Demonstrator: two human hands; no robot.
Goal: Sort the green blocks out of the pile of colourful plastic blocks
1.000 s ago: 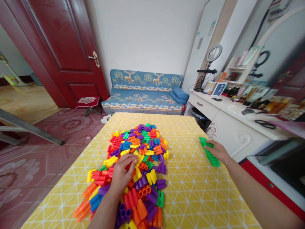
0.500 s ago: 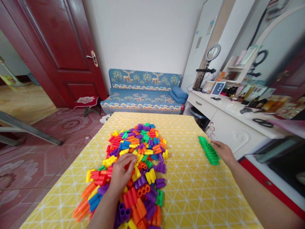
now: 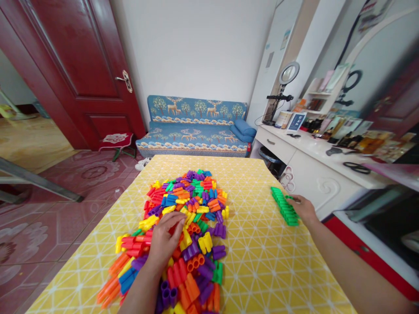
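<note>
A heap of coloured plastic tube blocks [image 3: 186, 218] lies in the middle of a table with a yellow patterned cloth [image 3: 262, 261]. My left hand [image 3: 165, 240] rests palm down on the near part of the heap, fingers curled over some blocks; what they grip is hidden. A row of joined green blocks [image 3: 283, 206] lies near the table's right edge. My right hand [image 3: 303, 208] sits just to its right, fingertips touching the row's side, fingers loosely bent.
A white dressing table [image 3: 314, 152] with bottles, scissors and a ring light [image 3: 288, 74] stands right of the table. A blue patterned sofa [image 3: 196, 126] is against the far wall. A dark red door [image 3: 81, 74] and a small stool [image 3: 118, 141] are at the left.
My right hand has slid off the top of the green row to its right side. The left hand stays on the heap; the view shifted slightly.
</note>
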